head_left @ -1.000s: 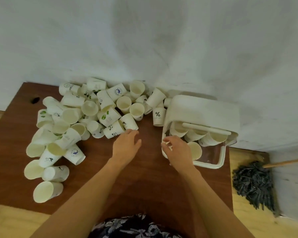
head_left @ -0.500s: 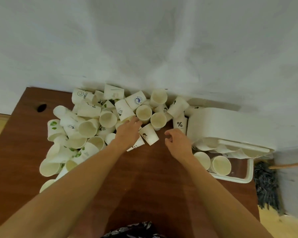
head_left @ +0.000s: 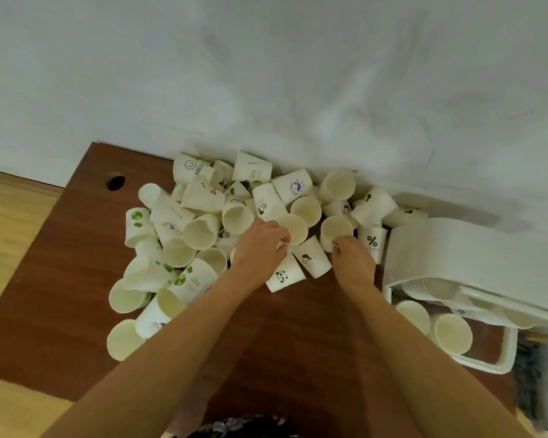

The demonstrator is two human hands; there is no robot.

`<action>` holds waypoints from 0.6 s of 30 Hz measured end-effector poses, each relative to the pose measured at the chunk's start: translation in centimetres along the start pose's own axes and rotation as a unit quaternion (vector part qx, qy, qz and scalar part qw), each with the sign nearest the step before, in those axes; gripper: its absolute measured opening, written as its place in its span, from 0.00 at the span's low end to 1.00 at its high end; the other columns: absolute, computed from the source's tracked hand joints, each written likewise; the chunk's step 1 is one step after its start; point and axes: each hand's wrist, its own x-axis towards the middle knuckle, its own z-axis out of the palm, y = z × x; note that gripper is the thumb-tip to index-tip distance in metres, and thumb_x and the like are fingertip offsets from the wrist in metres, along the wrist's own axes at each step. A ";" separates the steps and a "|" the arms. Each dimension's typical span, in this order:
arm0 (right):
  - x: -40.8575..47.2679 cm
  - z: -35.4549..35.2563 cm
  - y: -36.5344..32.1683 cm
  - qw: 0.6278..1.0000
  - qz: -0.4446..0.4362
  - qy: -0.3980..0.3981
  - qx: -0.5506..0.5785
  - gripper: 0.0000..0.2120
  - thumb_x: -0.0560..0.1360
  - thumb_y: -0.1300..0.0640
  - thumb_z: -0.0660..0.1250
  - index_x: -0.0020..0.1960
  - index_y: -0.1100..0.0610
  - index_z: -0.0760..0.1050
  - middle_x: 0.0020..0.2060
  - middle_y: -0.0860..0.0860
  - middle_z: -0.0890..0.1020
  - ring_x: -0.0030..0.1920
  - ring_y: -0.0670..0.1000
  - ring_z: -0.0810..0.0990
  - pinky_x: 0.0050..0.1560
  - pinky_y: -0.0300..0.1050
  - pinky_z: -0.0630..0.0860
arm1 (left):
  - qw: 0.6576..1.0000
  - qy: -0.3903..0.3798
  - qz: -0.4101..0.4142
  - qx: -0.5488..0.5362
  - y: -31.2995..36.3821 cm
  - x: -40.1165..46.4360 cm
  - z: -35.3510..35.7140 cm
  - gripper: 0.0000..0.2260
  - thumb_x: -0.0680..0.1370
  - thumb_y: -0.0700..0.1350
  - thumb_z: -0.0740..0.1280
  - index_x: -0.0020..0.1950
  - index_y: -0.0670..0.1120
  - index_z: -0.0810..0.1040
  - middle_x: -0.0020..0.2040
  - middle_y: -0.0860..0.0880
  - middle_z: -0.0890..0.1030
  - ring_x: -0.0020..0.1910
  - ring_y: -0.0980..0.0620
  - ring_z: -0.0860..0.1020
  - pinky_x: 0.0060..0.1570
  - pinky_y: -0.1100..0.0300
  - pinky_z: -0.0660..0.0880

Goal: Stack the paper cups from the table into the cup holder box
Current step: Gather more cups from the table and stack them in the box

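A heap of white paper cups (head_left: 203, 229) covers the far left and middle of the brown table (head_left: 60, 279), most lying on their sides. My left hand (head_left: 260, 248) closes its fingers on the rim of one paper cup (head_left: 293, 227) in the heap. My right hand (head_left: 353, 260) pinches the rim of another paper cup (head_left: 336, 229) just to the right of it. The white cup holder box (head_left: 456, 248) stands at the table's right end with its front open, and several cups (head_left: 450, 333) lie inside.
A cup with a panda print (head_left: 283, 276) and one with a small figure (head_left: 312, 260) lie between my hands. A dark hole (head_left: 116, 182) is in the table's far left corner. The white wall runs behind the heap. A dark mop head (head_left: 527, 374) lies on the floor at right.
My right hand left the box and moved left into the heap. Both hands reached forward and closed on cup rims. The camera shifted so the table sits lower and further right.
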 end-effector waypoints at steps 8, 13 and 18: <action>-7.5 -3.9 0.8 0.986 -0.004 0.129 0.109 0.08 0.79 0.58 0.64 0.55 0.56 0.80 0.53 0.51 0.82 0.53 0.55 0.77 0.50 0.50 0.76 | 0.994 0.031 -0.038 -0.099 4.5 -4.1 0.5 0.03 0.76 0.46 0.68 0.48 0.51 0.80 0.50 0.57 0.78 0.53 0.56 0.70 0.46 0.64 0.62; -15.0 -6.0 4.1 0.961 0.031 0.211 0.175 0.07 0.78 0.58 0.67 0.55 0.55 0.80 0.51 0.47 0.82 0.51 0.50 0.78 0.47 0.43 0.73 | 0.993 0.002 0.004 -0.119 9.3 -6.7 2.5 0.02 0.75 0.47 0.69 0.46 0.50 0.78 0.46 0.56 0.78 0.47 0.56 0.73 0.47 0.61 0.69; -20.0 -7.1 10.0 0.942 0.116 0.255 0.184 0.08 0.78 0.58 0.67 0.57 0.55 0.80 0.52 0.47 0.82 0.51 0.50 0.80 0.47 0.49 0.78 | 0.993 -0.017 0.052 -0.104 14.7 -8.1 5.2 0.02 0.76 0.48 0.68 0.47 0.51 0.78 0.45 0.57 0.77 0.47 0.58 0.73 0.45 0.63 0.68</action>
